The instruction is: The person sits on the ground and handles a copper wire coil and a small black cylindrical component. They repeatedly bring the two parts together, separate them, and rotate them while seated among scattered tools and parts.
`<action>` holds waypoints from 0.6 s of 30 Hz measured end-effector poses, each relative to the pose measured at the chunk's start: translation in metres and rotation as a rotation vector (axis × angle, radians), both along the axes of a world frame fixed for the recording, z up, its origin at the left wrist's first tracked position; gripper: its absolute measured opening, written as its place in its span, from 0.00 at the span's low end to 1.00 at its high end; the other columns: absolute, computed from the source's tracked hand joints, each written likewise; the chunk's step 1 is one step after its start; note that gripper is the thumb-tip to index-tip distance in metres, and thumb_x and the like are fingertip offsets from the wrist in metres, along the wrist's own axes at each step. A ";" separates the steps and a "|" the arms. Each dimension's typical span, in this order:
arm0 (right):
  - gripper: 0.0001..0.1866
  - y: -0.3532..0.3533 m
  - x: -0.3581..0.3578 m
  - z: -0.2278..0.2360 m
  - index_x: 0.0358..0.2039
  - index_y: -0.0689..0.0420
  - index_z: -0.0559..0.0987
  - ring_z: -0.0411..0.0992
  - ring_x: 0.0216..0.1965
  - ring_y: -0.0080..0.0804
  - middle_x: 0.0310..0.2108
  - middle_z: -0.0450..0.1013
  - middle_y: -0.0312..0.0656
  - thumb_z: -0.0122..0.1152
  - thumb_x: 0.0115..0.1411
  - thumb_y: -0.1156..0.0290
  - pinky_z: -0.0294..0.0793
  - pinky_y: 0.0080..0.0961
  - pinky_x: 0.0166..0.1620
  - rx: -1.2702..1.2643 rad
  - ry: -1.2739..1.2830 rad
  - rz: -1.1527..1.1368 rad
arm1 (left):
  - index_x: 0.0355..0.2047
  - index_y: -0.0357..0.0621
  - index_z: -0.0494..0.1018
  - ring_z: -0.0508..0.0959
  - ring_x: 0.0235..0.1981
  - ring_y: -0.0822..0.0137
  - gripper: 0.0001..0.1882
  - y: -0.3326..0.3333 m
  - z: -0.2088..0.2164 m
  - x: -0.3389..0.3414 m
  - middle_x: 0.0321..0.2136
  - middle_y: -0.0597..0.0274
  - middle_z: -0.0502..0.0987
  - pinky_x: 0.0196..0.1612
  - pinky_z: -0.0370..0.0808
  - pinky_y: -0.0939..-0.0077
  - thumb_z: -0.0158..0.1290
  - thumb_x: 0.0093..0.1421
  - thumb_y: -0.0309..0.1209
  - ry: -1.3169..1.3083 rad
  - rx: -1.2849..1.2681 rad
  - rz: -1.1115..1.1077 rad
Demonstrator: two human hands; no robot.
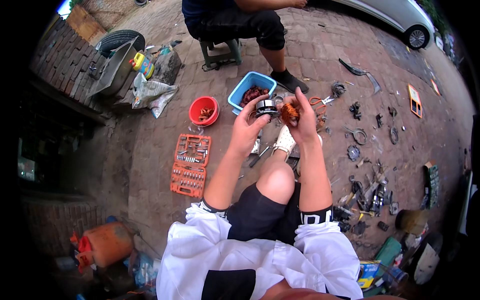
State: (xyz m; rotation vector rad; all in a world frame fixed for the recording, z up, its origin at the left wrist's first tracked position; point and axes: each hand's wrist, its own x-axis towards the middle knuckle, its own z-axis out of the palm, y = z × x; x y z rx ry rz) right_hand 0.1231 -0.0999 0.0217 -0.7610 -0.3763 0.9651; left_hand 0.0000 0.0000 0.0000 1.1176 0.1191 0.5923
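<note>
In my left hand [245,134] is a round silver-and-black metal motor part [266,107], its fingers wrapped about the rim. My right hand [305,122] grips a copper wire coil [289,114] close beside it, a small gap apart. Both parts are held up over my knees. Just beyond them stands a blue basin [252,80] with dark reddish wire in it. To the left of that, a red bucket [204,111] holds copper-coloured pieces. Orange-handled scissors [322,100] lie on the bricks to the right of my right hand.
An open orange socket set [190,165] lies at left. Loose metal parts [372,192] are scattered at right. Ahead, a person [240,22] sits on a green stool [221,52]. A yellow jug [143,65] stands by a metal sink [116,70]; a silver car [390,15] is parked far right.
</note>
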 end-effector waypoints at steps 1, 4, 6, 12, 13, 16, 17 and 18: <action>0.22 -0.002 -0.001 0.002 0.21 0.58 0.72 0.57 0.12 0.16 0.20 0.72 0.40 0.48 0.61 0.53 0.55 0.14 0.17 -0.007 -0.006 -0.024 | 0.56 0.37 0.61 0.69 0.49 0.72 0.29 -0.003 -0.002 0.000 0.50 0.59 0.68 0.50 0.67 0.78 0.57 0.54 0.28 -0.013 -0.010 0.010; 0.19 -0.002 -0.003 0.010 0.21 0.58 0.72 0.58 0.12 0.15 0.19 0.71 0.37 0.49 0.61 0.56 0.54 0.14 0.17 -0.006 -0.135 -0.025 | 0.54 0.36 0.63 0.70 0.46 0.72 0.26 -0.002 0.004 -0.002 0.47 0.60 0.70 0.48 0.69 0.78 0.55 0.55 0.24 -0.042 0.010 0.032; 0.15 -0.005 -0.005 0.015 0.21 0.58 0.73 0.58 0.14 0.13 0.17 0.68 0.31 0.53 0.60 0.63 0.53 0.14 0.18 -0.029 -0.205 -0.005 | 0.54 0.35 0.63 0.71 0.47 0.70 0.26 -0.001 0.007 -0.006 0.48 0.59 0.71 0.49 0.69 0.76 0.55 0.54 0.22 -0.045 0.035 0.042; 0.15 -0.004 -0.002 0.009 0.14 0.56 0.72 0.55 0.13 0.11 0.12 0.61 0.26 0.55 0.57 0.68 0.50 0.14 0.17 -0.166 -0.470 0.011 | 0.54 0.33 0.63 0.71 0.50 0.64 0.27 0.005 0.015 -0.009 0.49 0.53 0.70 0.54 0.67 0.71 0.56 0.52 0.21 -0.075 0.170 0.104; 0.16 -0.004 -0.001 0.009 0.13 0.56 0.71 0.55 0.13 0.11 0.11 0.61 0.26 0.55 0.57 0.68 0.50 0.14 0.17 -0.183 -0.513 0.039 | 0.53 0.32 0.63 0.72 0.50 0.63 0.28 0.005 0.016 -0.009 0.49 0.53 0.70 0.55 0.66 0.70 0.57 0.52 0.23 -0.077 0.193 0.112; 0.16 -0.009 -0.001 0.012 0.12 0.56 0.70 0.54 0.13 0.11 0.11 0.60 0.26 0.55 0.57 0.68 0.49 0.14 0.17 -0.193 -0.564 0.058 | 0.53 0.33 0.63 0.72 0.49 0.64 0.27 0.005 0.022 -0.009 0.49 0.54 0.71 0.54 0.67 0.71 0.56 0.52 0.21 -0.030 0.241 0.132; 0.16 -0.008 0.000 0.013 0.13 0.56 0.70 0.54 0.13 0.11 0.11 0.61 0.26 0.55 0.57 0.68 0.49 0.15 0.17 -0.184 -0.557 0.059 | 0.53 0.33 0.63 0.72 0.49 0.64 0.27 0.006 0.024 -0.008 0.49 0.54 0.71 0.54 0.67 0.72 0.56 0.52 0.20 -0.014 0.250 0.129; 0.16 -0.009 0.000 0.013 0.13 0.56 0.71 0.54 0.13 0.11 0.11 0.61 0.26 0.55 0.57 0.68 0.49 0.15 0.17 -0.175 -0.548 0.059 | 0.53 0.33 0.63 0.72 0.49 0.65 0.27 0.006 0.026 -0.009 0.49 0.55 0.71 0.53 0.68 0.73 0.56 0.52 0.20 0.003 0.259 0.125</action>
